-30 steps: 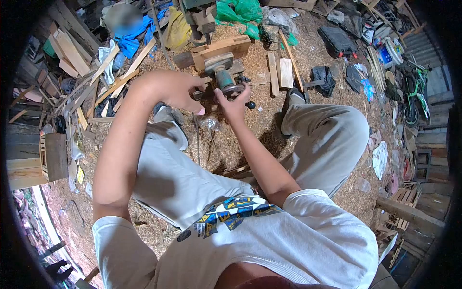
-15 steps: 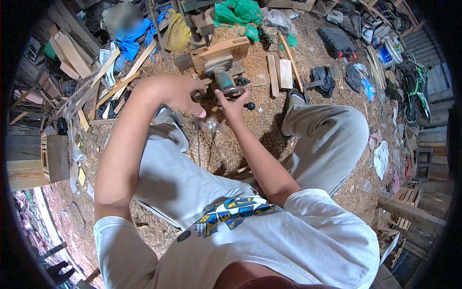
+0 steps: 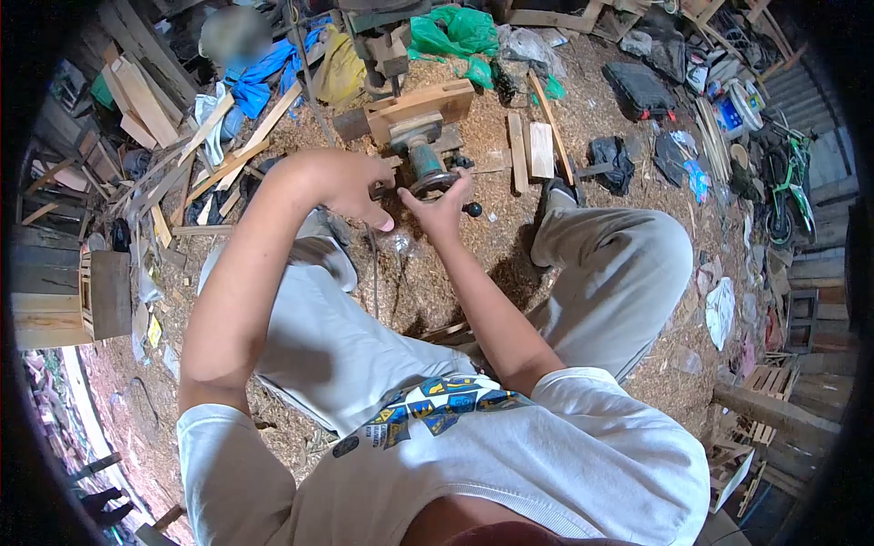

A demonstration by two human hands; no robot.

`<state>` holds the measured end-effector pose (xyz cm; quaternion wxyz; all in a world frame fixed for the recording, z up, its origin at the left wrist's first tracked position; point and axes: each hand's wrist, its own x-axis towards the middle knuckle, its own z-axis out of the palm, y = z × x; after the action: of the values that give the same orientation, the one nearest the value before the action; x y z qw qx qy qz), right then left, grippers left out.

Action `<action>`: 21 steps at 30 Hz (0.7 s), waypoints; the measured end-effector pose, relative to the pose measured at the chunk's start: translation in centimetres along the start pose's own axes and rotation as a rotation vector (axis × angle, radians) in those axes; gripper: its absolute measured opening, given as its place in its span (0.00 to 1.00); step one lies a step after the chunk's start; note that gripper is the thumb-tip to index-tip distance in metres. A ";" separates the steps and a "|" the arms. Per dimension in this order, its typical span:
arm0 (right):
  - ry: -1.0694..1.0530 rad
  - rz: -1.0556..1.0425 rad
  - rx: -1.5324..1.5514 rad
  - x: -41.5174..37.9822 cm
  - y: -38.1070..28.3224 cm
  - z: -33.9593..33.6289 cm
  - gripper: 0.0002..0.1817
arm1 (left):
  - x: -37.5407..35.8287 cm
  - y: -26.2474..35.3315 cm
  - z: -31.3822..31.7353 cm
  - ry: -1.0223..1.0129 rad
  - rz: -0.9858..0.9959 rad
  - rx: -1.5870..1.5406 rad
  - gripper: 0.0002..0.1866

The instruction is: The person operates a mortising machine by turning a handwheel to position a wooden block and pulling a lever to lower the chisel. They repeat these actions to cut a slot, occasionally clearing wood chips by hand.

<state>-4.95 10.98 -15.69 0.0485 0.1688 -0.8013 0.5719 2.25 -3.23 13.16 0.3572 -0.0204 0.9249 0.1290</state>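
Observation:
My right hand (image 3: 439,211) is closed on the rim of a dark metal handwheel (image 3: 431,185), with the thumb on its left side and the fingers on its right. A black ball knob (image 3: 472,209) sticks out from the wheel. The wheel sits at the near end of a teal metal cylinder (image 3: 423,157). Beyond it, a wooden board (image 3: 419,106) with a slot in it stands across the machine. My left hand (image 3: 350,189) is bent beside the cylinder, its thumb apart from its curved fingers. Its fingertips are partly hidden, and I see nothing held in it.
Wood shavings (image 3: 428,282) cover the ground between my legs. Offcuts (image 3: 541,150) lie right of the machine, and long wood strips (image 3: 241,159) lie left. A black case (image 3: 640,89), a green bag (image 3: 452,30) and a green bike (image 3: 790,187) are farther out.
My right hand has shifted slightly down and left at the handwheel, with its thumb lower on the rim. My left hand stays beside the machine, nearly unmoved.

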 end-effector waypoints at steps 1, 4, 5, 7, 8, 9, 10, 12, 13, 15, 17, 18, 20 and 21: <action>-0.007 0.017 0.008 0.1 -0.1 -0.1 0.65 | 0.0 0.2 0.0 0.005 -0.001 0.004 0.43; -0.030 0.044 0.031 0.1 0.1 -0.3 0.64 | -0.2 1.0 -0.1 0.002 -0.037 -0.005 0.44; -0.013 0.128 0.126 0.2 0.4 0.1 0.63 | -0.4 1.2 -0.1 0.017 -0.032 0.010 0.44; 0.007 0.292 0.369 0.5 1.2 0.9 0.59 | -0.5 1.4 -0.2 0.033 -0.032 0.021 0.44; 0.001 0.291 0.369 0.6 1.6 1.3 0.59 | -0.4 1.4 -0.1 0.025 -0.028 0.016 0.45; -0.020 0.406 0.420 0.8 1.5 1.5 0.58 | -0.3 1.4 -0.1 0.017 -0.023 0.010 0.45; -0.040 0.522 0.470 0.9 1.4 1.6 0.58 | -0.4 1.5 -0.1 0.017 -0.024 0.007 0.45; -0.067 0.538 0.503 1.0 1.9 1.5 0.57 | -0.8 1.8 -0.3 0.037 -0.026 0.022 0.46; -0.061 0.542 0.493 1.1 2.3 1.8 0.58 | -0.7 1.8 -0.3 0.037 -0.024 0.020 0.46; -0.057 0.545 0.485 1.1 2.6 2.0 0.59 | -0.6 1.8 -0.4 0.020 -0.026 0.011 0.46; -0.004 0.321 0.282 1.0 2.5 2.0 0.60 | -0.7 1.7 -0.3 0.033 -0.037 0.015 0.45; -0.005 0.322 0.285 0.8 1.9 1.6 0.60 | -0.6 1.7 -0.2 0.044 -0.045 0.021 0.45; 0.030 0.128 0.071 0.4 0.2 0.6 0.60 | -0.3 1.4 0.0 0.039 -0.039 0.028 0.45; 0.033 0.131 0.071 0.5 0.0 0.4 0.60 | -0.2 1.3 0.0 0.034 -0.029 0.034 0.45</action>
<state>-5.34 10.55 -15.70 0.0182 0.1084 -0.7889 0.6046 2.27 -1.98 13.61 0.3436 -0.0302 0.9324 0.1078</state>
